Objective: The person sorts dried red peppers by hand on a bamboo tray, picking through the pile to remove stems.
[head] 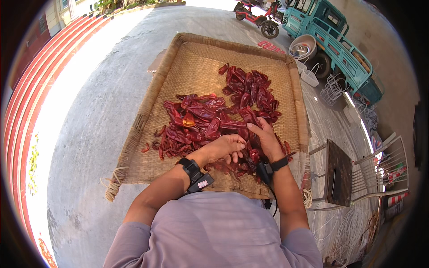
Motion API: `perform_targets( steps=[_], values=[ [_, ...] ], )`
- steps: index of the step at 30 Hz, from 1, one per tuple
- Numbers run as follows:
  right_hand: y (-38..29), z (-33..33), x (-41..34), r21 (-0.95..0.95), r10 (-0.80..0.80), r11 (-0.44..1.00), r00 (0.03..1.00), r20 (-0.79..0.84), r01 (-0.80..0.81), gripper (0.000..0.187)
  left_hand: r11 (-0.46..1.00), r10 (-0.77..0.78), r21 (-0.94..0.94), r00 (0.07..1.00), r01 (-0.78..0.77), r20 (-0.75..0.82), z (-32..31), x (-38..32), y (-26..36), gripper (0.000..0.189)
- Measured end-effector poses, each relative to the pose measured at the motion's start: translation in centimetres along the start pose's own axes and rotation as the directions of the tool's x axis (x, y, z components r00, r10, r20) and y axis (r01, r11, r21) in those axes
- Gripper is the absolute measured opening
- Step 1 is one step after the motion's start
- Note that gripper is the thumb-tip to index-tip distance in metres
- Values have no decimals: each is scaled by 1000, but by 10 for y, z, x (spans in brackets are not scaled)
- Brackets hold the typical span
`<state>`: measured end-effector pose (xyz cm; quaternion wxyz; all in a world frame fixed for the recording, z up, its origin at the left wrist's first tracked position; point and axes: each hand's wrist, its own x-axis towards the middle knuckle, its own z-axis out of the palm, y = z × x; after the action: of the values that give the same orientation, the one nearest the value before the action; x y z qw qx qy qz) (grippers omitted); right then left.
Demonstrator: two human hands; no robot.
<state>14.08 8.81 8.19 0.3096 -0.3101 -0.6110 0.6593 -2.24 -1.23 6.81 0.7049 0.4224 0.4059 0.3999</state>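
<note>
Dried red chili peppers (pixel 201 115) lie heaped in a shallow woven tray (pixel 201 60) before me. My right hand (pixel 268 139) is curled among the peppers, thumb and fingers around a dark red pepper (pixel 248 115) that shows past its fingertips. Close beside it, my left hand (pixel 226 147) has its thumb and forefinger pinched together. Whether a stem or pepper piece sits in that pinch is hidden. Small, shrivelled peppers (pixel 171 149) lie left of my left hand. Further up the tray is another pile of larger peppers (pixel 248 83).
A raised rim (pixel 156 83) edges the tray. Right of it stands a chair with a dark wooden seat (pixel 338 172). White wire baskets (pixel 331 90), a basin (pixel 303 47) and a teal cargo tricycle (pixel 338 43) are beyond. A red scooter (pixel 258 16) is parked behind; red-edged steps (pixel 43 67) run along the left.
</note>
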Motion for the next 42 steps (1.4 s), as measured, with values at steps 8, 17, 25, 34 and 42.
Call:
perform_targets(
  steps=[8, 17, 25, 34, 42],
  values=[
    [0, -3, 2, 179, -16, 984, 1000, -8, 17, 34, 1000, -7, -21, 1000, 6, -26, 1, -2, 3, 31],
    [-10, 6, -6, 5, 37, 999, 989, 145, -38, 34, 984, -60, -172, 994, 44, -87, -2, -4, 6, 57],
    [-11, 5, -10, -9, 23, 1000, 974, 224, -21, 42, 981, -45, -193, 995, 28, -87, -9, 1, -1, 55],
    [-4, 0, -6, -3, 55, 998, 973, 224, -56, 35, 978, -89, -197, 991, 68, -104, -8, 1, 0, 40],
    [-4, 4, -7, 25, 52, 998, 981, 186, -58, 32, 962, -59, -271, 991, 24, -122, -7, 1, -2, 37]
  ],
)
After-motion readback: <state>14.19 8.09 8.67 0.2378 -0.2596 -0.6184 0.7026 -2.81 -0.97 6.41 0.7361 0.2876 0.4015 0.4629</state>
